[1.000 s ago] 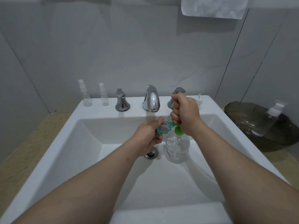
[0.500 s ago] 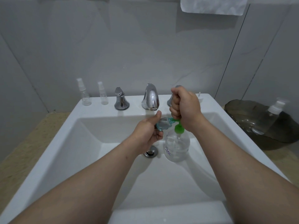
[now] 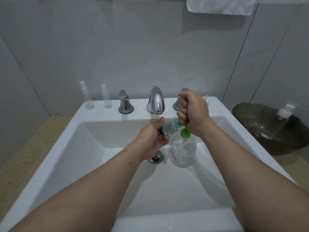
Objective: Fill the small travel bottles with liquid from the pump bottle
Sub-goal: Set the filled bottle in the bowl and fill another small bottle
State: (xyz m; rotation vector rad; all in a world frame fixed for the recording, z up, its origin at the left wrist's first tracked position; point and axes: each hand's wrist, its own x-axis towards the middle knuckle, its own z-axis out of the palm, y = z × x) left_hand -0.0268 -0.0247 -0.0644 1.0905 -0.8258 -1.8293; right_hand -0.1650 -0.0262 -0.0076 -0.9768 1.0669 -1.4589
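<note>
A clear pump bottle (image 3: 183, 150) with a green pump collar stands in the white sink (image 3: 93, 148) beside the drain. My right hand (image 3: 192, 113) is a fist wrapped over the green pump head, which it hides. My left hand (image 3: 153, 135) holds a small clear travel bottle (image 3: 168, 128), tilted on its side, with its mouth at the green nozzle. Two more small spray bottles (image 3: 87, 96) stand upright on the sink's back left ledge.
A chrome faucet (image 3: 156, 102) with two handles sits on the back ledge. A drain plug (image 3: 156, 157) lies left of the pump bottle. At right a dark bowl (image 3: 250, 118) holds another clear pump bottle (image 3: 279, 121). A white towel (image 3: 220, 5) hangs above.
My right fist on the pump head has risen slightly. My left hand still holds the small bottle at the nozzle.
</note>
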